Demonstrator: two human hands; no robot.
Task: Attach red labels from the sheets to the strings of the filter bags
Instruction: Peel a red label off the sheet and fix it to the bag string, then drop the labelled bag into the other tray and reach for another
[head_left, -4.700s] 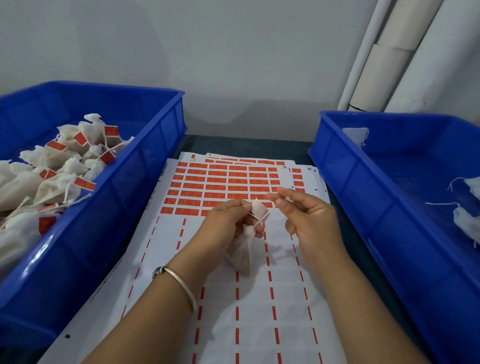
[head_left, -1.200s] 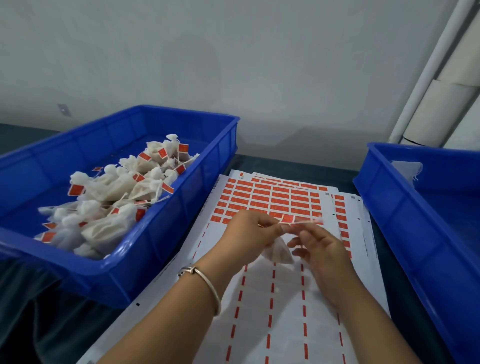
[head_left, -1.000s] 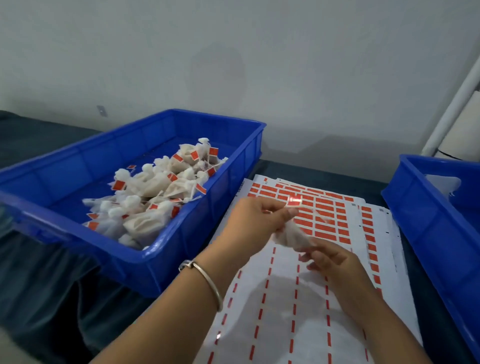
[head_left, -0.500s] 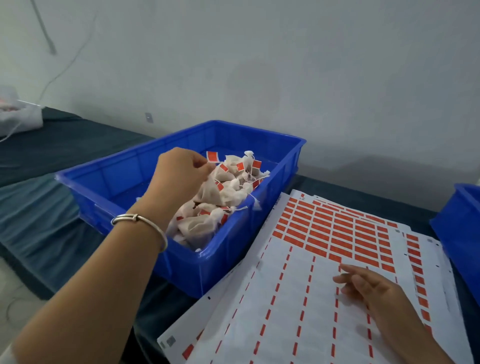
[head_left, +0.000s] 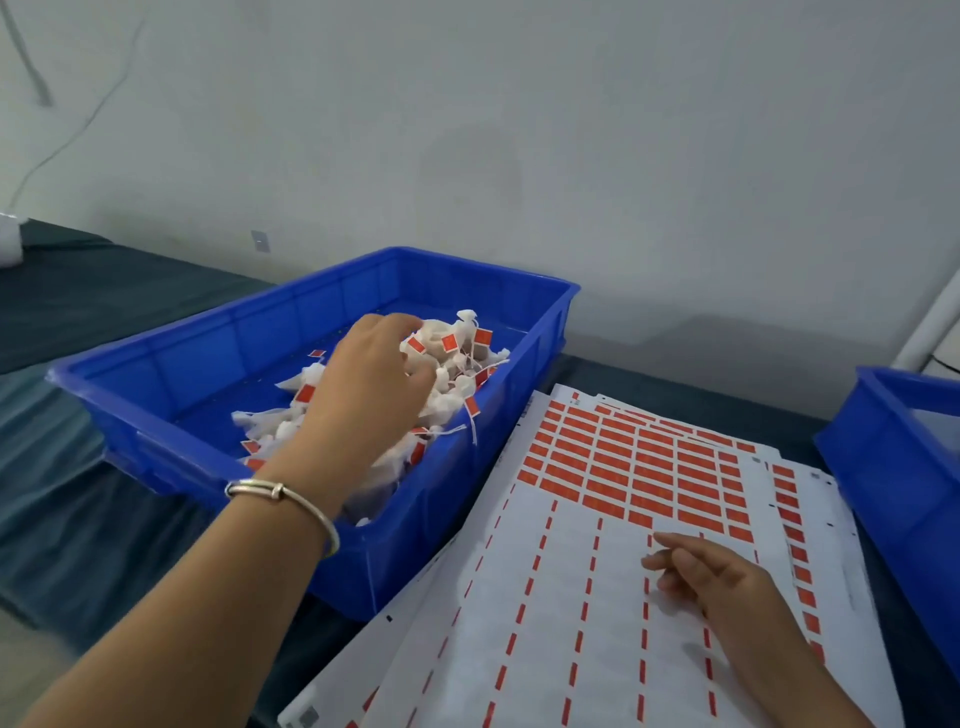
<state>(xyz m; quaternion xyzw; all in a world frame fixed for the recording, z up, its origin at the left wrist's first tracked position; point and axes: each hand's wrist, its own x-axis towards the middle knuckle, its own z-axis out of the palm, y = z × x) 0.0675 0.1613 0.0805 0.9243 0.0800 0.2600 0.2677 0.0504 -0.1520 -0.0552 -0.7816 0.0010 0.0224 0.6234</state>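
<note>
The sheet (head_left: 597, 597) is taken as landmark: a stack of label sheets lying on the dark counter (head_left: 78, 467), long axis running from the near edge away twd the wall. Red labels (head_left: 639, 467) are left only on the far part of the top sheet; the near part is stripped, w/ only thin red dashes remaining.

The left bin (head_left: 426, 540) is touching the sheet's left edge. Labelled bags (head_left: 457, 364) are piled in it, red tags showing on their strings. The left hand (head_left: 374, 395) is reached over that pile, fingers loosely curled & spread; nothing is seen pinched in it, so it is judged to be holding nothing. Whether a bag was just let go can't be told from this view.

The right hand (head_left: 711, 577) is held over the sheet's stripped area, just near-side of the last full label row, fingers relaxed & extended, nothing gripped. Contact w/ the paper can't be confirmed.

A second bin (head_left: 893, 467) is seen at the sheet's right edge, mostly cut off; its contents aren't visible.

The next move is judged to turn on this: unlabelled bags, if anywhere, are to be sought right of the sheet, a side the right hand is clearly nearer to, while the left hand is well away, left of the sheet. The nearest labels lie just beyond the right fingertips, toward the wall, so only a short forward reach is needed there.
</note>
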